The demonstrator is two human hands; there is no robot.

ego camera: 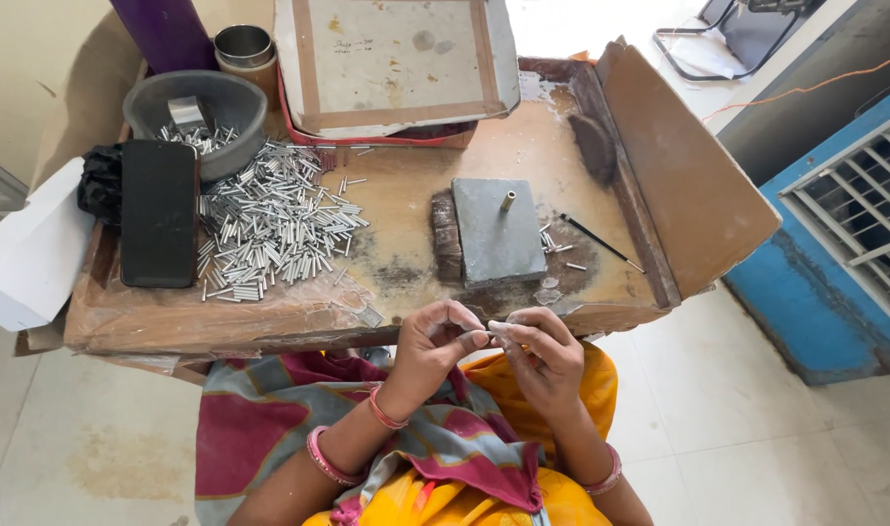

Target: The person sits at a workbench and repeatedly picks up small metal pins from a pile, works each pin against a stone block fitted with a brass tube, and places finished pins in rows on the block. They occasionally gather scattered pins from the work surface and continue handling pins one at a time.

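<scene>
Worn wooden table (416, 209) on pale tiled floor (757, 429).

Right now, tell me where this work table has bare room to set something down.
Free: the brown patch between the tube pile and the grey block, and behind that block toward the flat box. Crowded: the left side, with pile, bowl and black slab.

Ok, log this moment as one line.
left hand: pinching small metal piece | right hand: pinching same piece | metal tube pile: on worktable
</scene>
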